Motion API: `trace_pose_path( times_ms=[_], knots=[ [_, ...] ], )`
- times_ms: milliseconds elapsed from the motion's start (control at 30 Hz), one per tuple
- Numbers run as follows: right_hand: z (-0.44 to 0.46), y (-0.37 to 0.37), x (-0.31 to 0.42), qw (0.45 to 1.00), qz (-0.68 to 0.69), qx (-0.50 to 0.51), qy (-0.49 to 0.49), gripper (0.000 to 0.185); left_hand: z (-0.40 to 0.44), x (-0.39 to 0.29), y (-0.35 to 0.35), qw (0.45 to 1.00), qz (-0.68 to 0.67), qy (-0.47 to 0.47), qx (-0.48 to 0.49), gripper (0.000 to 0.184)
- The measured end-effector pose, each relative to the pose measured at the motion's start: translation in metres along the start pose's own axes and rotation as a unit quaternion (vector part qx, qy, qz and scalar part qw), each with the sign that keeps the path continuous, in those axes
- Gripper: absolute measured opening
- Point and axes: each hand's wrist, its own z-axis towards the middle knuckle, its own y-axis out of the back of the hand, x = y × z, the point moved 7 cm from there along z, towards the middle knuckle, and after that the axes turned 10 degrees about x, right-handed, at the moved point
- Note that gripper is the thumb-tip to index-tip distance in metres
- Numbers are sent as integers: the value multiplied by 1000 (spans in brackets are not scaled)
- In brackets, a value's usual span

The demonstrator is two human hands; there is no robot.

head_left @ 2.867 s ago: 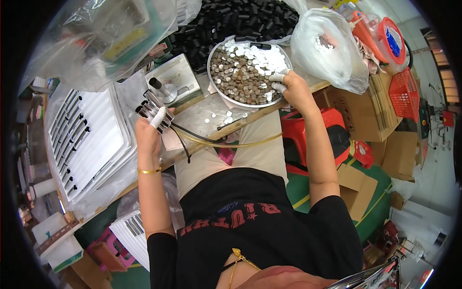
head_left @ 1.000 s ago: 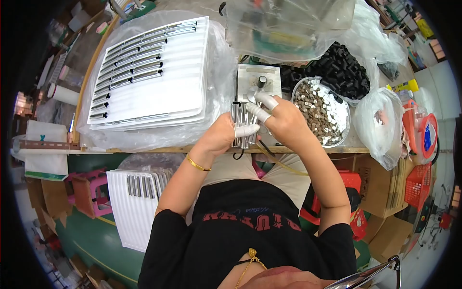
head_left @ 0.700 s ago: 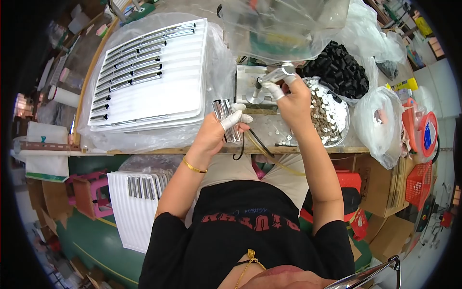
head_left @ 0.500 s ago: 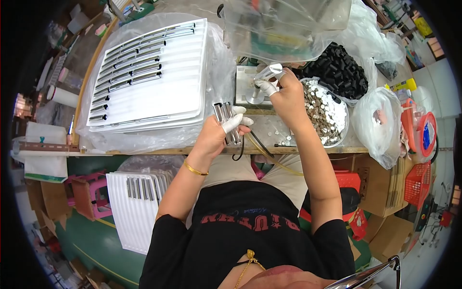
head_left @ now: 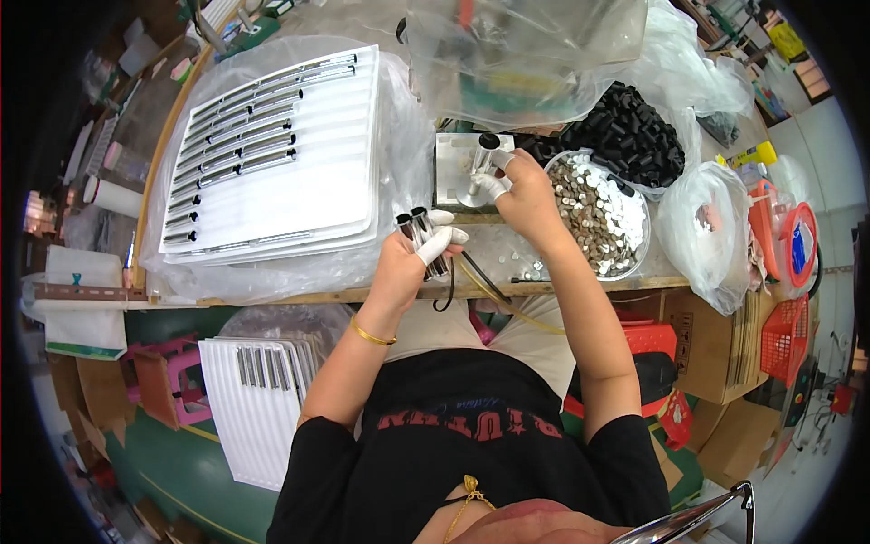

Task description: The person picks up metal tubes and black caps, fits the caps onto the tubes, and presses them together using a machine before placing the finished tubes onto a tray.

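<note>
Several chrome tubes (head_left: 416, 227) held in left hand (head_left: 400, 268), left of disc-filled bowl (head_left: 647, 238); right hand (head_left: 527, 194), nearer bowl, pinching single upright tube (head_left: 485, 156).

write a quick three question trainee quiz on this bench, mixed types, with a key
1. Multiple choice: what does the left hand hold? (a) a red plastic basket (b) shiny silver tubes with black ends (c) a flat white tray
2. True or false: small round white discs and brown discs share one round, pale-rimmed bowl.
3. Short answer: which side, left or right, bears the thin gold bracelet?

Key: 1 b; 2 true; 3 left.
</note>
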Motion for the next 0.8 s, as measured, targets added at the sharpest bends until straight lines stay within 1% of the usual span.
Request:
trace_pose_path(
  times_ms=[33,67,100,133,167,200,233,300,433,500,533,633,767,800],
  knots=[
    [0,-2,-6,999,16,-16,-22,28,1,0,-1,1000,2,-1,3,26],
    [2,-5,-10,998,37,-25,-52,32,1,-3,0,1000,20,-16,-17,25],
    [5,-7,-10,998,36,-29,-53,32,1,-5,0,998,39,-31,-36,25],
    [8,-5,-10,997,39,-58,-38,32,0,-8,-2,997,41,-51,-41,23],
    [10,-4,-9,995,43,-87,-22,32,1,-8,-4,997,44,-51,-38,23],
    [12,-9,-14,996,30,-69,-57,31,2,-10,-5,996,50,-61,-40,23],
    [12,-10,-17,995,31,-71,-56,31,2,-12,-6,995,56,-72,-42,23],
    [13,-14,-24,993,15,-56,-101,31,3,-11,-5,995,57,-69,-43,22],
    [8,-13,-21,991,41,-78,-96,30,1,-6,-5,995,56,-71,-36,23],
    [6,-17,-25,991,55,-69,-98,37,-1,-4,-7,995,64,-65,-37,23],
    [7,-24,-28,995,3,-16,-94,40,-3,-4,-8,995,68,-65,-42,24],
    [-1,-15,-19,996,-6,-40,-77,44,-7,-2,-3,993,82,-62,-50,24],
    [-3,-10,-20,996,-16,-63,-62,42,-3,-1,5,989,106,-69,-78,22],
    [0,-17,-21,993,-88,-24,-77,43,1,1,8,987,124,-31,-93,21]
  ],
)
